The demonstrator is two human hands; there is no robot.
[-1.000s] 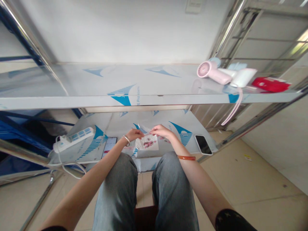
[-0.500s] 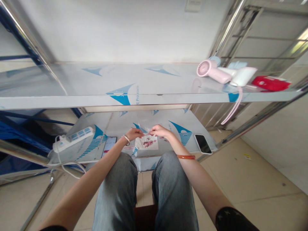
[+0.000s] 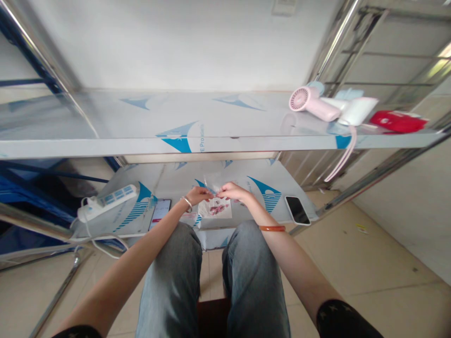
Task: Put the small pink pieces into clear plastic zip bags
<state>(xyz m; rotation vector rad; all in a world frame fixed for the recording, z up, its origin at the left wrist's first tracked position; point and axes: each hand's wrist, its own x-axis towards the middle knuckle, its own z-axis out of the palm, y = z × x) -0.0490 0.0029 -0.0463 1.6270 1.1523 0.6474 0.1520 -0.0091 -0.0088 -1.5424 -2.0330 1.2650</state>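
The card (image 3: 215,208) lies near the front of the lower shelf (image 3: 183,174), and both hands work just above its far edge: the left hand (image 3: 198,193) beyond its left corner, the right hand (image 3: 232,190) beyond its right. The fingers of each are drawn in toward their thumbs and the two sets of tips nearly meet; whether they are clamped on something small I cannot tell. Work this fine is best done with light pressure from the fingertips alone, one hand steadying while the other makes the small moves, and with the wrists low so that neither sleeve nor bangle (image 3: 272,228) brushes what lies about the card. Staying right over the card seems wise, since anything that slips would then land on it. Much is hard to make out: the clear film (image 3: 212,180) beyond the card is almost lost against the shelf, its shape and its link to the fingers uncertain; the reddish patch on the card could be print or loose bits; a pinkish scrap (image 3: 189,216) left of the card is too faint to name. The phone (image 3: 161,211) farther left is partly covered by the left forearm, and the knees hide the ground nearest the body.
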